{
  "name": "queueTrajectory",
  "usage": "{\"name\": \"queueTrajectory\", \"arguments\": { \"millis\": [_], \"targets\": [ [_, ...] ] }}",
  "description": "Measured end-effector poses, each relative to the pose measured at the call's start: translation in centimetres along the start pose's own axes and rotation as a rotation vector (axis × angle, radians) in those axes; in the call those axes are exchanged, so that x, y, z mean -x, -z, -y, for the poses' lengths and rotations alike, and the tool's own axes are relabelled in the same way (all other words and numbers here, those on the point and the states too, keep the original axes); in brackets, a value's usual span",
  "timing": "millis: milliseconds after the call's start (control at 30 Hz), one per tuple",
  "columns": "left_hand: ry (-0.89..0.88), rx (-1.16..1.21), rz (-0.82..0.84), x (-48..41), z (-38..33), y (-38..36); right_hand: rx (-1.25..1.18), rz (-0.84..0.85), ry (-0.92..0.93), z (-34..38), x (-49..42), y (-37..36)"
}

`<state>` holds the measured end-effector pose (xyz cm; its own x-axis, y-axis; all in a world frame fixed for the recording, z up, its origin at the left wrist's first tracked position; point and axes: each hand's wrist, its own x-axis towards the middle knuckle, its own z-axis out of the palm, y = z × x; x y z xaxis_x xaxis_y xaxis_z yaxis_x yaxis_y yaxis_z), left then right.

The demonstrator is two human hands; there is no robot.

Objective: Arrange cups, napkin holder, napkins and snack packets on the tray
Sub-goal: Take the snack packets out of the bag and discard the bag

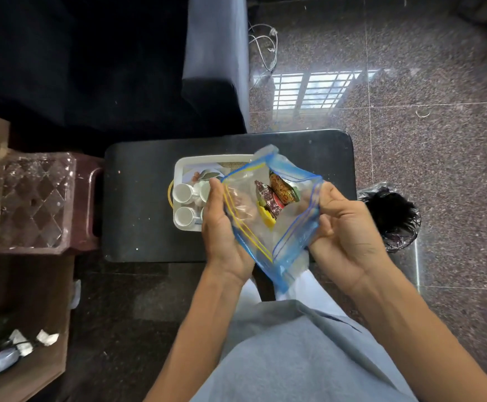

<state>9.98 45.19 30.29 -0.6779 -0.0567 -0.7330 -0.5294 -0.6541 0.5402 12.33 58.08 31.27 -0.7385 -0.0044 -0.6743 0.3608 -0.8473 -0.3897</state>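
Snack packets (277, 195) sit inside a clear zip bag (268, 216), held open between both hands above the tray (184, 163). The left hand (224, 227) pinches one side of the mouth, the right hand (343, 233) grips the other. White cups (183, 193) stand on the tray just beyond the left hand's fingers (close under the bag). If the bag tips or one side slips, packets could spill out together and knock the cups; reaching in one-handed may let the mouth collapse.
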Motion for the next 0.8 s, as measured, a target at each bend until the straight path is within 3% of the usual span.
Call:
{"name": "queueTrajectory", "arguments": {
  "millis": [267, 433, 600, 700, 800],
  "targets": [
    [0.109, 0.115, 0.038, -1.7, -3.9, 1.8, -0.126, -0.063, -0.028, 2.2, -0.6, 1.3],
    [0.037, -0.174, 0.083, -0.5, -3.7, 1.8, -0.093, 0.156, -0.047, 1.0, -0.2, -0.8],
    [-0.165, -0.524, -0.103, 0.6, -2.0, 2.0, -0.048, 0.168, -0.055, 0.3, 0.0, -1.6],
    [-0.170, -0.456, -0.097, 1.0, -1.2, 1.7, -0.041, 0.197, -0.033, 0.4, 0.4, -0.4],
    [-0.155, -0.336, -0.028, 1.3, -0.6, 1.4, 0.147, 0.169, 0.046, 0.6, 1.2, 1.8]
  ]
}}
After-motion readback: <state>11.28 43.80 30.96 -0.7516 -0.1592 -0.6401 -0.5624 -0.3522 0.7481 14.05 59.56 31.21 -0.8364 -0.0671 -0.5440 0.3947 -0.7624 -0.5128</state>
